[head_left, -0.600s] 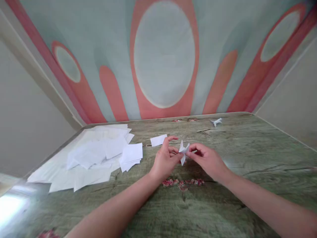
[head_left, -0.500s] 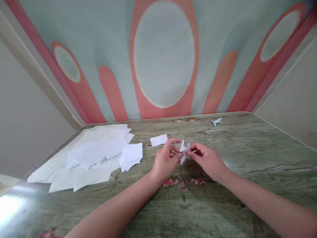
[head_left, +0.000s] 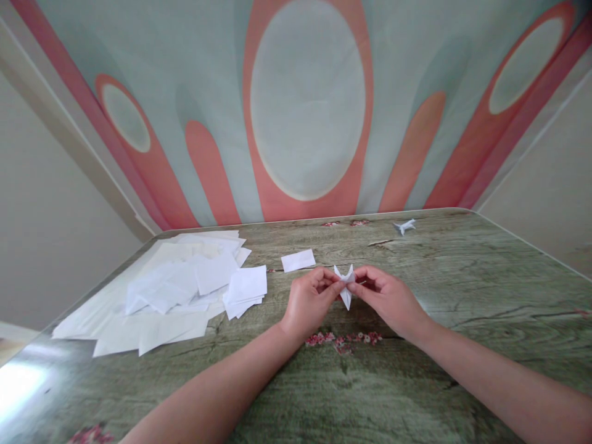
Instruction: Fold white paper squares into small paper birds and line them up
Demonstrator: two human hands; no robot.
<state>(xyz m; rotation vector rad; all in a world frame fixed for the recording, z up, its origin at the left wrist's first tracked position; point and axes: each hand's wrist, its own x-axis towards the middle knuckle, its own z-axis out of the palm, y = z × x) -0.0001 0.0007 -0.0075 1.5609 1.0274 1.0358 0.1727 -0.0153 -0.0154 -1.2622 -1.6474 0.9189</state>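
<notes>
Between my two hands is a small white folded paper figure [head_left: 345, 297], with two points up and one pointing down. My left hand [head_left: 311, 300] pinches its left side between thumb and fingers. On its right side, my right hand [head_left: 385, 297] is closed in a similar pinch, the thumbs nearly meeting at its middle. Parts of the figure are hidden behind the fingertips. Just beyond my left hand lies a white paper rectangle [head_left: 298, 260] on the table.
A wood-patterned table [head_left: 462, 370] with printed flowers spreads out below. Loose white sheets [head_left: 115, 308] cover its left side, beside a small stack of paper squares [head_left: 247, 285]. Another folded paper figure [head_left: 405, 227] rests at the back right. A patterned backdrop [head_left: 305, 209] rises behind the table.
The folded figure has turned more upright, its two points now facing up. My left fingers have curled down from above it and closed on its side.
</notes>
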